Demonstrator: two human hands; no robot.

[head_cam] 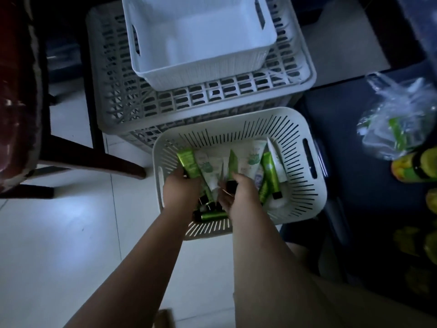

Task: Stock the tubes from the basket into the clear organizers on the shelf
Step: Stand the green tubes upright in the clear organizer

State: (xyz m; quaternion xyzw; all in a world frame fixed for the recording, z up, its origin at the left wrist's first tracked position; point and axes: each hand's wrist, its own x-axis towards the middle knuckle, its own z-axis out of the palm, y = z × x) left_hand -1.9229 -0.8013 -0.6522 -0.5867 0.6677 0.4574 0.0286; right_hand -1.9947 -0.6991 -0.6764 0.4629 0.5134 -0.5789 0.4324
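A white slotted basket (305,176) stands on the floor with several green and white tubes inside. Both my hands are down in it. My left hand (181,190) grips a green tube (189,163) that sticks up toward the basket's far left wall. My right hand (238,192) has its fingers curled round a black-capped tube (231,185) in the middle of the pile. More green tubes (269,171) lie to the right, and one (212,215) lies near the front wall. No clear organizers or shelf are in view.
Behind the basket sits a large overturned grey crate (132,100) with an empty white bin (203,67) on top. A dark chair leg (94,157) crosses the left floor. On the right, a plastic bag (397,121) and yellow-green bottles (416,166) lie on a dark surface.
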